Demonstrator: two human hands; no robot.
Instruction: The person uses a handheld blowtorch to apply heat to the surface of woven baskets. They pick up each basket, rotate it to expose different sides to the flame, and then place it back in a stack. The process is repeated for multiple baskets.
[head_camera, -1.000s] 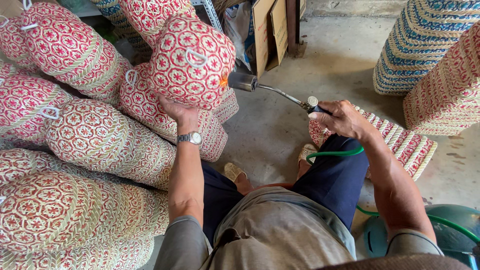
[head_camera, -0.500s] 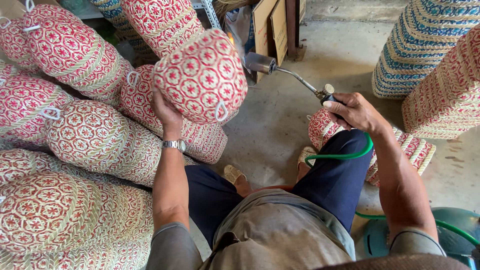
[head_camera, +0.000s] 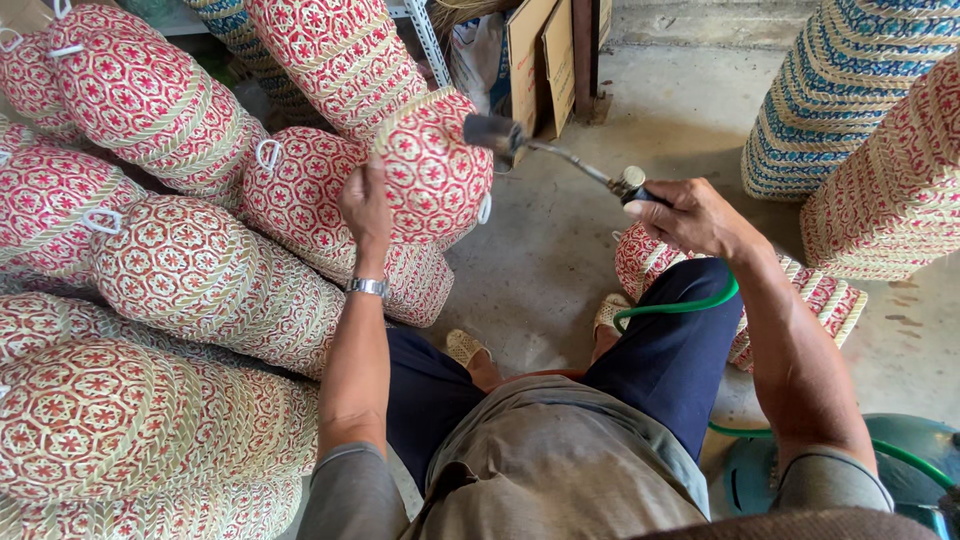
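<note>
Near the upper middle of the frame, the left hand (head_camera: 366, 205) grips the edge of a round woven basket (head_camera: 435, 175) patterned in red and cream, its fingers curled over the rim and pinching it so the basket's domed bottom faces the camera, raised off the ground. A metal wristwatch (head_camera: 367, 287) sits on that wrist. The right hand (head_camera: 690, 215), to the right of centre, is closed around the handle of a gas torch (head_camera: 555, 155); its thin metal neck runs up and left from the fist to a dark nozzle held just beside the upper right edge of the held basket, and I cannot tell whether the two touch. A green hose (head_camera: 680, 305) loops down from the hand across the dark blue trouser leg and runs toward a green gas cylinder (head_camera: 905, 470) in the lower right corner. Stacks of similar red-and-cream baskets (head_camera: 160, 260) lie on their sides across the whole left half of the frame, some with small white loops on them. Another red-patterned woven piece (head_camera: 830, 300) lies on the concrete floor (head_camera: 560, 250) just behind the right knee. In the upper right stand a tall blue-and-cream basket stack (head_camera: 840, 90) and a red one (head_camera: 890, 200) beside it. Flat cardboard sheets (head_camera: 545, 50) lean upright at the top centre.
</note>
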